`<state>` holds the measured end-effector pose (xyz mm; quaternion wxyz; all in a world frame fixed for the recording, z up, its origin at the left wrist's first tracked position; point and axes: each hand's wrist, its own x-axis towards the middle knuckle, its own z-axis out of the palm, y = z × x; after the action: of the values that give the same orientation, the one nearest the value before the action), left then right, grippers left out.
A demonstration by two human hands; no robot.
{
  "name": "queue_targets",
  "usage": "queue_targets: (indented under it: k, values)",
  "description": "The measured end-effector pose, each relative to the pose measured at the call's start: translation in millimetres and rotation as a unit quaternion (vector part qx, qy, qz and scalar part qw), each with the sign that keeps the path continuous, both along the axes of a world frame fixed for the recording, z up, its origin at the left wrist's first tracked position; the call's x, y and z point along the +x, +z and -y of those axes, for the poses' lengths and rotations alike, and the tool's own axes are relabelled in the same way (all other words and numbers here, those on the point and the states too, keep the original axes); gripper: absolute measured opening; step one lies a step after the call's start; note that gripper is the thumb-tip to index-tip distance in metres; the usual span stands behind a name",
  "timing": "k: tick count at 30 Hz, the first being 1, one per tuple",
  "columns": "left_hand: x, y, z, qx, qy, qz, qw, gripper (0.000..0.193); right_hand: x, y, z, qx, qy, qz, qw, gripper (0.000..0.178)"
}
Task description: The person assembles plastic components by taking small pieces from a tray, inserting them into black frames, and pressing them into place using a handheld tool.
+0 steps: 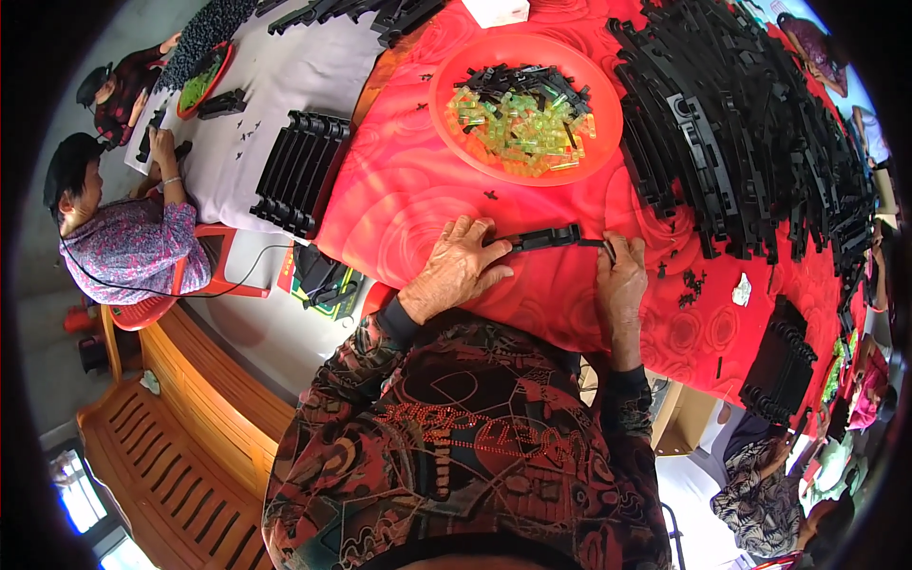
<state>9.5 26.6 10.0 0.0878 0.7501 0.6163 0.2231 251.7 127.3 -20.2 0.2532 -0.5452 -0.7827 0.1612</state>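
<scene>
Two bare hands work at the near edge of the red-covered bench (404, 204). The left hand (454, 273) has its grip closed on the left end of a long black part (546, 237); the right hand (622, 285) pinches a slim black piece (591, 243) at the part's right end. Whether the two pieces are joined cannot be told.

Recommended, in my judgement: hold the long part steady with the left, line the slim piece up with its end, and apply even pressure without twisting.

The long part's axis runs left to right, its right end slightly farther off; which end counts as front is unclear.

Beyond, small black bits (692, 285) lie scattered right of the right hand. Farther stands a red basin (610, 133) of yellow-green pieces (518, 131), with a heap of black parts (750, 123) to its right.
</scene>
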Motion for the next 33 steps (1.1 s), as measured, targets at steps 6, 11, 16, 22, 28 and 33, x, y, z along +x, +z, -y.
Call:
queue_targets:
  k: [6, 11, 16, 22, 28, 33]
  values:
    - [1.8, 5.7, -2.2, 0.021, 0.001, 0.044, 0.999, 0.032, 2.3, 0.3, -1.3, 0.021, 0.020, -0.027, 0.999, 0.021]
    - [-8.4, 23.1, -19.0, -0.061, 0.060, 0.136, 0.987, 0.018, 2.0, 12.8, -0.6, 0.017, 0.039, -0.073, 0.996, 0.016]
    - [-13.5, 2.7, -39.8, -0.140, -0.004, 0.159, 0.977, 0.019, 3.8, 18.6, 2.4, 0.033, 0.060, -0.115, 0.991, 0.012]
    - [-9.2, 0.7, -51.3, -0.170, -0.039, 0.110, 0.979, 0.016, 9.3, 17.3, 5.3, 0.003, 0.068, -0.134, 0.989, 0.008]
    - [-8.5, 3.8, -51.2, -0.166, -0.033, 0.095, 0.981, 0.017, 4.3, 23.7, 3.6, -0.038, 0.037, -0.180, 0.982, 0.008]
    - [-7.2, -1.6, -51.2, -0.079, -0.075, 0.088, 0.990, 0.013, 10.3, 21.2, 4.4, -0.079, 0.020, -0.145, 0.986, 0.015]
